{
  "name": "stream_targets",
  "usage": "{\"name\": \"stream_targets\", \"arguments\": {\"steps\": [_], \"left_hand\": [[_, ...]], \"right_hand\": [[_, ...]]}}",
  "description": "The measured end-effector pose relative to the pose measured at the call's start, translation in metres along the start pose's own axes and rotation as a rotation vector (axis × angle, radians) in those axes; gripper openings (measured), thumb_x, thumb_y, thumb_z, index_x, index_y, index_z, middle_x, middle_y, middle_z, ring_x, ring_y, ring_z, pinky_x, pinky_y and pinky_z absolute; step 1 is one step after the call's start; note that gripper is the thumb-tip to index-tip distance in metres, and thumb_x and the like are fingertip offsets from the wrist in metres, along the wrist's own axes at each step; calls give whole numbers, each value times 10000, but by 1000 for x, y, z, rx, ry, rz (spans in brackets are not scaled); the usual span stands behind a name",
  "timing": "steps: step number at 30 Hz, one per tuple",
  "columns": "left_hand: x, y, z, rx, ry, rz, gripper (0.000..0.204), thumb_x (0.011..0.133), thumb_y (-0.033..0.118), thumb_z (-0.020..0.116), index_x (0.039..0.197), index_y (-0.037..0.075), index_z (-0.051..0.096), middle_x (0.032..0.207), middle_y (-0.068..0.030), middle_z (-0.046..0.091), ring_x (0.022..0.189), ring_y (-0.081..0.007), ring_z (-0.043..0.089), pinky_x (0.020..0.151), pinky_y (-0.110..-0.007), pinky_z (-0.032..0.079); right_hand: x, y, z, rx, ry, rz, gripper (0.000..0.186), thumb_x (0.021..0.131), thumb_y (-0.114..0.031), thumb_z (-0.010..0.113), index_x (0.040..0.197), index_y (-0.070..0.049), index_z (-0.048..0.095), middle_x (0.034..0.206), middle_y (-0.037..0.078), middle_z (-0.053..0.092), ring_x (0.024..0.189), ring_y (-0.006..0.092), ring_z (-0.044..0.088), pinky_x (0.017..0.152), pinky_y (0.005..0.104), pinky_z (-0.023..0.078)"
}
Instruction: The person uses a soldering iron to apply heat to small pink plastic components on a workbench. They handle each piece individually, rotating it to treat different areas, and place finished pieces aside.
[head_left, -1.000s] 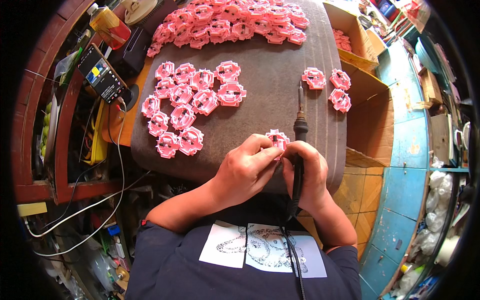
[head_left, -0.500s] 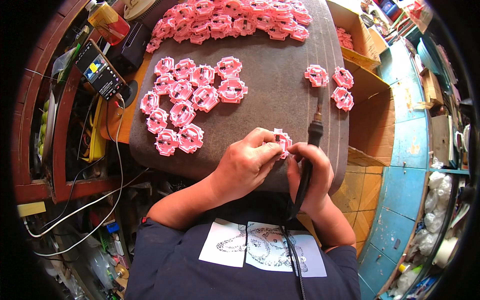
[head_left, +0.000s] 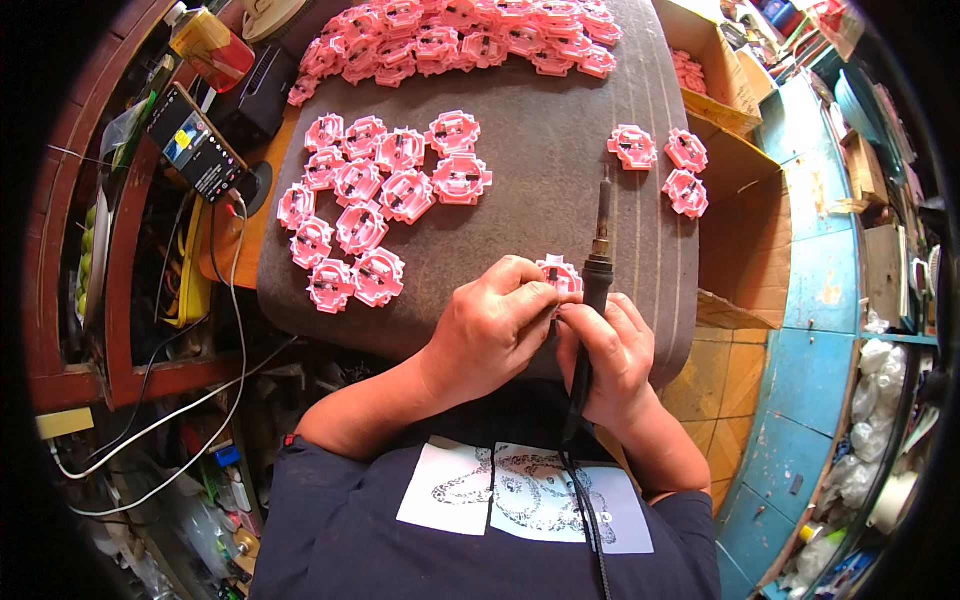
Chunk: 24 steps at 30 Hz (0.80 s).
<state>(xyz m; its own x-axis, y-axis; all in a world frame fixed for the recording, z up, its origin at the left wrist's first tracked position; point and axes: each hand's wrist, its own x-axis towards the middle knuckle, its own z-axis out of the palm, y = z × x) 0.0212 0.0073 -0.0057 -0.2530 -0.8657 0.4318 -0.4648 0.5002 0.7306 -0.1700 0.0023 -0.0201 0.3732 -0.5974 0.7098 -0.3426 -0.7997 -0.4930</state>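
Observation:
Close to the table's front edge, my left hand (head_left: pixel 497 312) pinches a pink plastic part (head_left: pixel 558 272) with small dark metal pieces in its middle. My right hand (head_left: pixel 615 352) carries a black-handled soldering iron (head_left: pixel 597 278), its tip pointing away from me above the table. The thumb and forefinger of that hand meet my left fingers at the near edge of the part. Whatever tiny thing lies between those fingertips is hidden. Similar pink parts (head_left: pixel 358 182) lie in a loose group at the left, and three more, one a pink part (head_left: pixel 632 148), sit at the right.
A heap of pink parts (head_left: pixel 450 45) covers the far side of the dark table (head_left: pixel 520 150). Cardboard boxes (head_left: pixel 745 225) stand along its right. At the left are a phone (head_left: pixel 195 142) on a stand, a bottle (head_left: pixel 210 48) and a white cable (head_left: pixel 240 330).
My right hand has shifted left and closed in on my left fingers. The soldering iron has swung left with it and stands straighter. The pink part has turned slightly in my left hand.

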Motion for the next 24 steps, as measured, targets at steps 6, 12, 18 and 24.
{"name": "stream_targets", "arguments": {"steps": [6,12,18,24], "left_hand": [[1,2,-3,47,-33,-13,218,852,-12,775,1056,30,713,1036,-156,673,883,-349,713,748,-413,590],[2,2,-2,66,-33,3,220,852,-19,774,1057,32,712,1034,-159,678,876,-351,715,747,-413,591],[2,3,-4,80,-55,11,189,869,17,770,1042,28,696,1040,-144,651,911,-348,699,769,-426,592],[2,3,-4,87,-55,13,217,856,-16,770,1058,33,707,1046,-150,671,893,-342,713,759,-415,593]], "right_hand": [[-12,0,-28,56,39,-4,500,942,-183,751,1333,89,600,981,177,714,657,303,631,684,432,550],[-9,-12,-55,43,86,76,583,1031,-452,644,1274,78,668,879,151,645,720,296,604,657,414,511],[-12,-17,-61,110,82,6,232,905,-129,749,1060,38,706,756,114,631,582,241,594,528,348,498],[-17,-19,-59,110,50,14,197,875,-99,739,1021,32,718,740,107,624,573,241,591,536,350,501]]}}
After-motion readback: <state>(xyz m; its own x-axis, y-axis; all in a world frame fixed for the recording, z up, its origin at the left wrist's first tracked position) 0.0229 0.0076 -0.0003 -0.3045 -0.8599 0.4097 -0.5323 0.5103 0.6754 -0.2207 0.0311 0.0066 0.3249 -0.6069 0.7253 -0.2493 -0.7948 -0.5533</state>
